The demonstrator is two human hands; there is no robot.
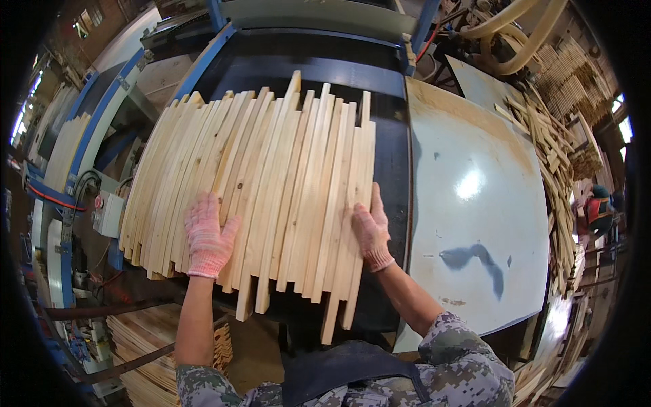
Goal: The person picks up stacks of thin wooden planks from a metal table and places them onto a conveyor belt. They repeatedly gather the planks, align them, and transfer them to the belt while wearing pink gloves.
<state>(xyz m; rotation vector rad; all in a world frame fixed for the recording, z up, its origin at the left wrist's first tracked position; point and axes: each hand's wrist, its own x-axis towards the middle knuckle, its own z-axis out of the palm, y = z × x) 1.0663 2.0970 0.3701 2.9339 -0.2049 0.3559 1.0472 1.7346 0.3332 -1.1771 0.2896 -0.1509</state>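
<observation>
A broad row of pale wooden strips [271, 197] lies side by side on a black conveyor belt [319, 62]. Their near ends are uneven, and a few stick out toward me. My left hand [209, 236], in a pink and white knit glove, rests flat on top of the strips left of the middle, fingers stretched and thumb apart. My right hand [372, 232], gloved the same way, lies against the right edge of the row. Its thumb is over the outermost strip and its fingers point away from me along the side.
A pale, stained metal sheet [475, 197] flanks the belt on the right. Beyond it lie loose wood scraps [549, 156]. Blue machine framing [203, 62] and a grey control box [107, 214] stand at the left. More stacked boards [146, 346] sit below left. A person [598, 211] is at far right.
</observation>
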